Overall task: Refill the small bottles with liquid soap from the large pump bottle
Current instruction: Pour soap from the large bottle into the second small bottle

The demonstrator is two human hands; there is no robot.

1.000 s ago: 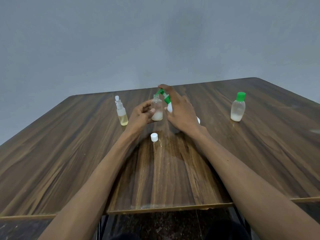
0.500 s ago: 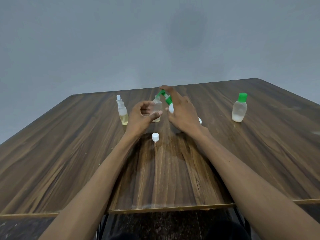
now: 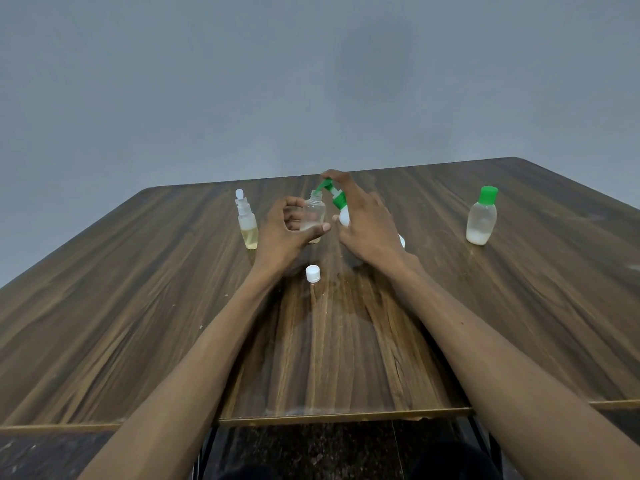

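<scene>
My left hand (image 3: 285,232) grips a small clear uncapped bottle (image 3: 313,213), its thumb across the lower front. The bottle's mouth sits just under the green nozzle of the large pump bottle (image 3: 337,200). My right hand (image 3: 367,223) covers most of that white pump bottle, with its index finger on top of the green pump head. The small bottle's white cap (image 3: 312,273) lies on the table just in front of my hands.
A small spray bottle (image 3: 246,225) with yellowish liquid stands left of my left hand. A green-capped bottle (image 3: 482,220) with white liquid in its bottom stands far right. The wooden table (image 3: 138,323) ends at a near edge by my forearms.
My left hand has shifted its grip on the small bottle: the thumb now lies lower across the front and hides the white liquid seen earlier. The right hand stays on the pump.
</scene>
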